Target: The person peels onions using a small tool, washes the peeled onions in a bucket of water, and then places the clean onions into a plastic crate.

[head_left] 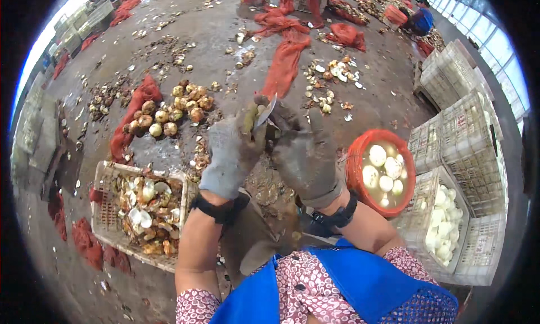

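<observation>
Right, the scrap crate (106, 209) sits left, the red basin (355, 172) right, onions (175, 115) heaped ahead. Between crate and basin, the left hand (233, 152) looks curled round the knife (266, 114), its blade bared close to the right hand (306, 161), whose fingers bend; what they hold, I can't tell. A slip of that grimy glove could, I'd judge, nick those fingers. Dark blur fills the gap between hands, and the handle's mostly covered.

Silvery blade (265, 114), grey gloves (229, 158), red tub (355, 168), maroon-and-white patterned shirt (288, 276)
</observation>
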Action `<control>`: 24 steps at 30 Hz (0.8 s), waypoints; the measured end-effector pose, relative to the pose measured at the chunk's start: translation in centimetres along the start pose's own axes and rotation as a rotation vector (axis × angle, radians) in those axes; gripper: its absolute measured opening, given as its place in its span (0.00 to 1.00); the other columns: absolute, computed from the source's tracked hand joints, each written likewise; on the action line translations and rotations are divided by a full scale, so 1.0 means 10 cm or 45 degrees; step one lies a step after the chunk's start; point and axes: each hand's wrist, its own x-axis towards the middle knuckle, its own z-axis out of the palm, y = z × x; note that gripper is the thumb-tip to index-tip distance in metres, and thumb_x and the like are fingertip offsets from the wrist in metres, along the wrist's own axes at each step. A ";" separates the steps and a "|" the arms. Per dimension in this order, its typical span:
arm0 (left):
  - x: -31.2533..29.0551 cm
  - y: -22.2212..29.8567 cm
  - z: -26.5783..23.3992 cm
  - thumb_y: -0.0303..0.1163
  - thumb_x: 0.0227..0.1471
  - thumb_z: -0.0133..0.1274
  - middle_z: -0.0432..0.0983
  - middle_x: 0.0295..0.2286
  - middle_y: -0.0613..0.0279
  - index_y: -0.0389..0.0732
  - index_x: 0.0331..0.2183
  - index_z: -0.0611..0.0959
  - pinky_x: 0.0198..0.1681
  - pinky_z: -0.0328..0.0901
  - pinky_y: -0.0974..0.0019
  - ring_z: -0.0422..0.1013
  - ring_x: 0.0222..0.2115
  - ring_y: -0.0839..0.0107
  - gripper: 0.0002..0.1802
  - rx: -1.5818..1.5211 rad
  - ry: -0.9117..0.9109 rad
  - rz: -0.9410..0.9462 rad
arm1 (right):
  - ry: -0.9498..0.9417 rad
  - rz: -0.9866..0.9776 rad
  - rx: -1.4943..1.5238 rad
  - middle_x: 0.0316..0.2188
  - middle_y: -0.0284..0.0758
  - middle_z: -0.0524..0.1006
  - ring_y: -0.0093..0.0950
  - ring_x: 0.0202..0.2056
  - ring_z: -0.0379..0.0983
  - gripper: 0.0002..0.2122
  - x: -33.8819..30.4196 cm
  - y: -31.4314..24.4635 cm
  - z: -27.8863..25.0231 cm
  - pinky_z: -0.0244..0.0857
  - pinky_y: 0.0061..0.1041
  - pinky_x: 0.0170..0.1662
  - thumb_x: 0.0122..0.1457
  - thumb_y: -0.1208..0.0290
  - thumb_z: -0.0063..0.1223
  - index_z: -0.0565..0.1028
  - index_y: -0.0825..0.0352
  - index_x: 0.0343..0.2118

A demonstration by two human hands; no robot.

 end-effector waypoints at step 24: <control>-0.44 -0.02 0.00 0.38 0.52 0.53 0.77 0.26 0.50 0.42 0.35 0.81 0.26 0.67 0.57 0.73 0.26 0.49 0.12 0.234 0.034 -0.032 | -0.427 -0.114 -1.057 0.44 0.36 0.73 0.28 0.44 0.72 0.19 -0.47 0.00 0.01 0.70 0.27 0.45 0.60 0.81 0.44 0.66 0.65 0.55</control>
